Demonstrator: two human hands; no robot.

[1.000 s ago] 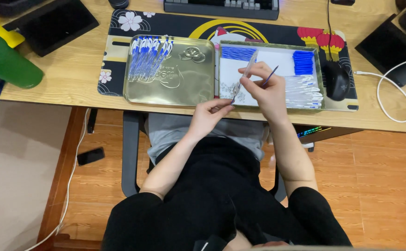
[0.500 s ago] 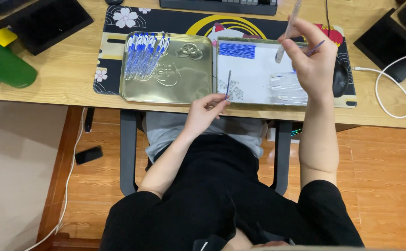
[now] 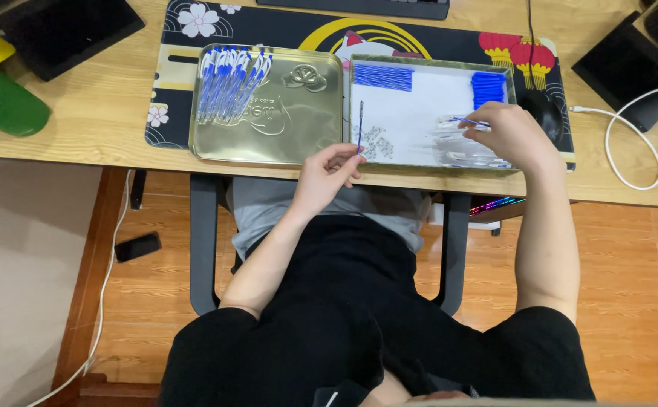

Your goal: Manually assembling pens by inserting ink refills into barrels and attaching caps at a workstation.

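The left hand (image 3: 327, 175) sits at the front edge of the wooden desk (image 3: 95, 113), just below the near left corner of the white-lined tray (image 3: 427, 98). Its fingertips are pressed together, pinching the lower end of a thin blue pen refill (image 3: 360, 124) that stands nearly upright over the tray's left edge. Beside the refill's lower part, a small heap of tiny metal parts (image 3: 374, 142) lies on the white lining; what they are is hard to tell at this size.

The right hand (image 3: 511, 136) rests over the tray's right side, curled, its fingers pinching a slim blue-tipped piece (image 3: 466, 121) above a pile of clear tubes (image 3: 465, 151) near the tray's front right corner. Blue pieces lie bunched in the tray's far left corner (image 3: 382, 77) and far right corner (image 3: 487, 87).

To the left, touching the tray, a gold tin lid (image 3: 284, 128) holds a bundle of assembled pens (image 3: 227, 83) in its far left corner. Both rest on a patterned desk mat (image 3: 269, 22).
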